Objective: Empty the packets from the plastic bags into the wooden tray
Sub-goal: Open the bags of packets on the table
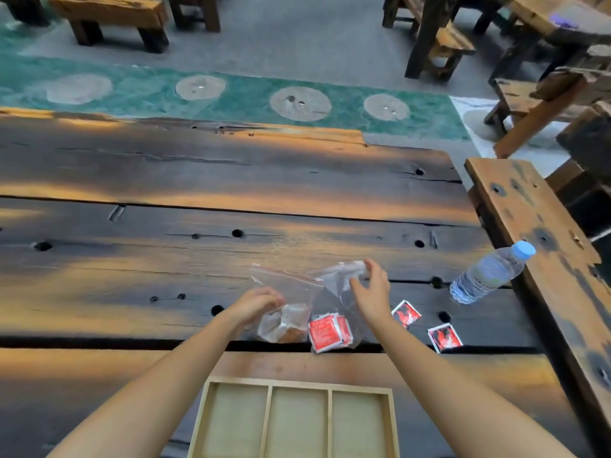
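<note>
Head view, table: we see a dark plank table [198, 180], a bench [535, 233] along its right edge
Tray: wooden tray [299, 382] at the near edge, three compartments, all bare
Left bag: clear zip bag [287, 292] holding pale packets [284, 323], lying beyond the tray
Right bag: second clear bag [334, 285], red packets [327, 330] at its lower end
Loose packets: two red packets [406, 313] on the table, right of the bags
Left hand: left hand [256, 304] curled on the left bag, fingers pinching the plastic
Right hand: right hand [372, 287] with fingers bent, gripping the right bag's upper end
Bottle: water bottle [489, 272] lying tilted at the right edge, well apart from the bags
</note>
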`<state>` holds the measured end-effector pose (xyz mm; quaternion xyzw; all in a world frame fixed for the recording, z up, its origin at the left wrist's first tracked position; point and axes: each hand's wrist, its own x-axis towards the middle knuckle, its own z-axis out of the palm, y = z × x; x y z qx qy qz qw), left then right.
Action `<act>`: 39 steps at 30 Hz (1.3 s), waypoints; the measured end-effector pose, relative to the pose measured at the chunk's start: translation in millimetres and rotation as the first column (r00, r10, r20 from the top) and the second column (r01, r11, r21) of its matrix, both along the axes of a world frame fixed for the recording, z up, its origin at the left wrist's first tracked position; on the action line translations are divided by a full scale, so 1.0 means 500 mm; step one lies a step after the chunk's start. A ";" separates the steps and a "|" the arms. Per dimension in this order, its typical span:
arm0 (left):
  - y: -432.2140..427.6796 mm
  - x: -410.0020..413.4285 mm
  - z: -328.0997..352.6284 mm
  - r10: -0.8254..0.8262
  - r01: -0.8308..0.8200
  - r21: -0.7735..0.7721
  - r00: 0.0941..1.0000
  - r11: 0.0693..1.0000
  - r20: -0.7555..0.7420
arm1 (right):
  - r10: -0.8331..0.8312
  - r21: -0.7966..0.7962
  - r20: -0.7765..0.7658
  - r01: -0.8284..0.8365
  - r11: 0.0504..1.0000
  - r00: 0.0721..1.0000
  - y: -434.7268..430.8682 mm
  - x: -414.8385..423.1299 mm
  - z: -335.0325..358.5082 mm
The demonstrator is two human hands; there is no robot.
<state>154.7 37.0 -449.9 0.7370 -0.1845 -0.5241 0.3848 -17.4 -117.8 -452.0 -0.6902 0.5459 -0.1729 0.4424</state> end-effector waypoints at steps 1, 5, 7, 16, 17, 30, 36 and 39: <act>-0.002 0.002 -0.001 -0.001 0.001 0.007 1.000 1.000 0.013 | 0.086 -0.080 0.012 -0.084 0.993 0.996 0.002 0.018 0.020; -0.002 -0.002 0.004 -0.019 0.019 0.009 1.000 1.000 0.015 | 0.542 -0.146 -0.003 -0.537 0.831 0.840 0.036 0.092 0.094; 0.002 -0.006 0.009 -0.023 0.023 -0.005 1.000 1.000 -0.006 | 0.652 -0.189 -0.155 -0.670 0.718 0.743 0.056 0.118 0.105; 0.041 0.017 0.029 0.204 -0.188 -0.106 0.963 0.976 0.175 | 0.563 -0.175 -0.183 -0.591 0.788 0.806 0.089 0.128 0.098; 0.046 0.018 0.035 0.276 -0.252 -0.150 0.946 0.956 0.169 | 0.552 -0.132 -0.125 -0.566 0.814 0.824 0.092 0.125 0.099; 0.051 -0.032 0.094 0.118 -0.111 -0.207 0.993 0.972 0.020 | 0.310 0.215 0.328 -0.390 0.895 0.892 0.178 0.090 0.094; 0.056 -0.036 0.084 0.085 -0.052 -0.231 0.987 0.971 0.135 | 0.323 0.253 0.290 -0.398 0.882 0.901 0.175 0.084 0.099; 0.060 -0.036 0.084 0.072 -0.028 -0.251 0.983 0.968 0.171 | 0.338 0.267 0.275 -0.410 0.872 0.900 0.176 0.086 0.100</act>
